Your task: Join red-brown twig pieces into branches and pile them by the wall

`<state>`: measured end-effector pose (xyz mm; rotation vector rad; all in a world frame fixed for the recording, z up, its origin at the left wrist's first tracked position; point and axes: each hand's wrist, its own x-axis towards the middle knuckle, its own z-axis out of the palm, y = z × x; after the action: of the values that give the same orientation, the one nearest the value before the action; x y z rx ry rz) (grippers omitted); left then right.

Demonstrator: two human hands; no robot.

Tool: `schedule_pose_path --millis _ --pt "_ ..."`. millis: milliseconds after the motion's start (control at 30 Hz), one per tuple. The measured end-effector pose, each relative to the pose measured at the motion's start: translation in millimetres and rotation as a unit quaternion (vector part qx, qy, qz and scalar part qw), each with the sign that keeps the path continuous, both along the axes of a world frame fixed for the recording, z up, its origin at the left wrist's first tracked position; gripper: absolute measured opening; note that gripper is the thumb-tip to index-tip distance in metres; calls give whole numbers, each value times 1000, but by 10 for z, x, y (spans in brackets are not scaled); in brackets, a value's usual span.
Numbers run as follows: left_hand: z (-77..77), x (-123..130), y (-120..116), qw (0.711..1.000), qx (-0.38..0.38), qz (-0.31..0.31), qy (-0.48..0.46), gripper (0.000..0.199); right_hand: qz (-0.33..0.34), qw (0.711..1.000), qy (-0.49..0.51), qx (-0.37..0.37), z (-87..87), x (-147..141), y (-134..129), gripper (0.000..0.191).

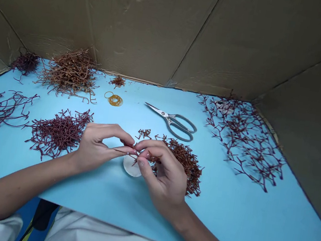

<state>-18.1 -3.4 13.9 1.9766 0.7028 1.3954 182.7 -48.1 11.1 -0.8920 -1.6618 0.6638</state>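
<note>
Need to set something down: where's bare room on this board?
Front right, below the sprawl of red twigs, beside the right hand. Also between the scissors and that sprawl. Crowded at the left hand and twig pile beside it.

Steel scissors (pixel 172 121) on blue board (pixel 252 231), amber rubber bands (pixel 114 99) nearby (small loose coil), cardboard walls (pixel 145 21) behind, sparse branching red sprigs (pixel 242 140) far right

A light-blue board (pixel 267 233) carries scattered heaps of dark red branching twigs (pixel 57 133), a small coil of yellow rubber bands (pixel 114 100), steel scissors (pixel 175 122) with grey handles, and a round white disc (pixel 132 166).
</note>
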Motion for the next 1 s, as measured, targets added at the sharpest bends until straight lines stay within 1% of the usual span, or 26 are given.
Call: schedule_pose_path --millis 133,300,433,533,700,867,1000 --pt "-4 11 4 998 56 -11 -7 15 10 1000 8 -21 -2 1 7 12" --pt "44 13 5 995 98 -20 -8 16 19 999 24 -33 7 2 9 12" --pt "85 3 8 990 137 -24 12 15 19 999 18 -34 18 8 17 12" --pt "105 -17 15 986 159 -41 37 13 25 999 12 -36 21 24 23 12" --pt "108 -53 19 983 157 -64 69 9 34 999 -15 -31 17 63 35 12" --pt "118 -78 -7 981 143 -63 111 8 24 998 -50 -7 15 72 42 12" --pt "148 -100 -40 978 142 -53 141 11 15 998 -63 2 30 60 29 12"
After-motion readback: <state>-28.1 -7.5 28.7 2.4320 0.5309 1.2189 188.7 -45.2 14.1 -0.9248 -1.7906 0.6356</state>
